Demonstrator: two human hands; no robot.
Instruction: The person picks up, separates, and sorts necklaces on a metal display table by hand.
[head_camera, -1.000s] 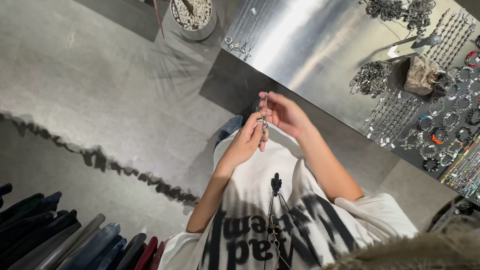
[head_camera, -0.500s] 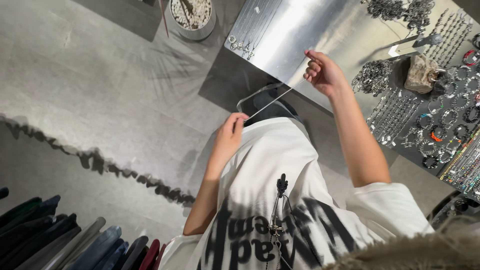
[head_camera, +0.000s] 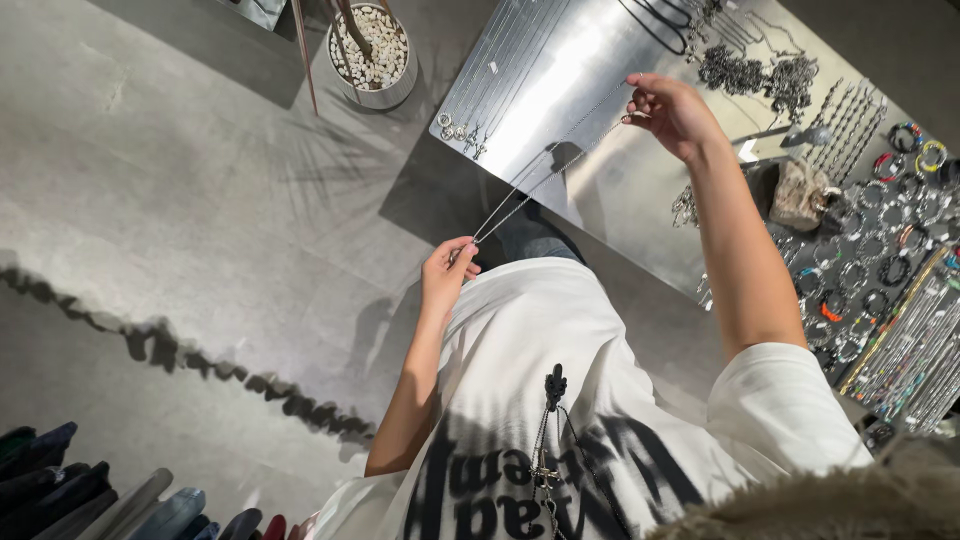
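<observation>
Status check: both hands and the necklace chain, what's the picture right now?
Left hand pinches one end of the chain, right hand the other. Chain taut over the metal table. Nothing between the hands.

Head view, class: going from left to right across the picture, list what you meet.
Hanging clothes → pot of white pebbles → left hand pinching one end of the chain → right hand holding the other end → grey stone → coloured bracelets.

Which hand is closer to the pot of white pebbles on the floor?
Left. The left hand holds the low end of the chain, below and just right of the pebble pot. The right hand is raised over the metal table, farther right.
</observation>
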